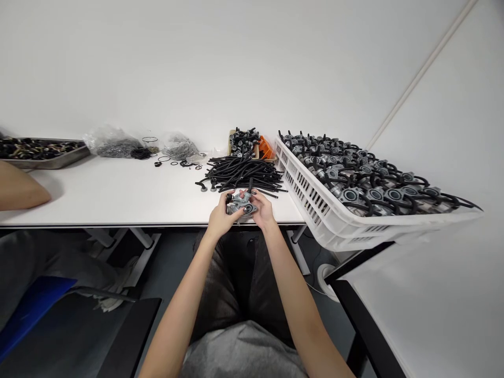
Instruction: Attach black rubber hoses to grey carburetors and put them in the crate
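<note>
Between my two hands is a small grey metal carburetor, held just above the front edge of the white table. My left hand grips it from the left, thumb across its front. On the other side, the fingers of my right hand close on its upper right, by a black hose stub that points upward. My fingers hide part of the carburetor. Right behind my hands lies a heap of black rubber hoses.
A white plastic crate full of similar carburetors stands at the right. Behind the hoses are a box of small parts and an orange basket. Plastic bags, loose rings and a metal tray lie leftward, near another person's arm.
</note>
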{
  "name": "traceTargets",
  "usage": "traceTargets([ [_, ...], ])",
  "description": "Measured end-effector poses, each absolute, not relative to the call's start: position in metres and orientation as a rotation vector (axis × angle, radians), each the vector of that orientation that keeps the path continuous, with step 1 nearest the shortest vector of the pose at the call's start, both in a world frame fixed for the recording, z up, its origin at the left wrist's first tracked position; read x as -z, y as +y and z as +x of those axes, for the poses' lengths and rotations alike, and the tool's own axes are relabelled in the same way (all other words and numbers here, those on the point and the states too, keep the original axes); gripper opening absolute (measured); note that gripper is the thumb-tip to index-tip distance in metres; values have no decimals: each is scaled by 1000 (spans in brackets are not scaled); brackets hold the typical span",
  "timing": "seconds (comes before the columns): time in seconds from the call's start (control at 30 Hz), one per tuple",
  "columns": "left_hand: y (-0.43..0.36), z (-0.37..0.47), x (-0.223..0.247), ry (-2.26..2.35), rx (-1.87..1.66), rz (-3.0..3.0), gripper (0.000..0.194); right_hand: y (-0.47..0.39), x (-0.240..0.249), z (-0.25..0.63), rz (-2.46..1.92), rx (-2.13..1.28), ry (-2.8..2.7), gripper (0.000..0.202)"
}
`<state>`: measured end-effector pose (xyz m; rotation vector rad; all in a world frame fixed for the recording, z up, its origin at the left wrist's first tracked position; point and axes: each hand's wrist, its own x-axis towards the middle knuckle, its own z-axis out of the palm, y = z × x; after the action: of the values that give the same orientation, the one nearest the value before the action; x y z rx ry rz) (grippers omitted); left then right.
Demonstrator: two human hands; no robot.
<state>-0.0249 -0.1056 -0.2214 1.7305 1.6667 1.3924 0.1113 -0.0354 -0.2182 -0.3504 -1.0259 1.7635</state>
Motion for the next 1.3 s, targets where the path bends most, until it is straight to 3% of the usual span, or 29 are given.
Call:
traceTargets([
  [0.67,-107,-24,220,1658,-1400,1731,59,-39,217,111,-392,-1764,-1074,16],
  [1.07,-106,-24,220,1661,-1394,1716,60,-37,215,111,-390,-1797,-997,29],
  [1.3,-106,-24,220,1660,-1392,1719,61,-36,217,111,-383,-1785,-931,27],
])
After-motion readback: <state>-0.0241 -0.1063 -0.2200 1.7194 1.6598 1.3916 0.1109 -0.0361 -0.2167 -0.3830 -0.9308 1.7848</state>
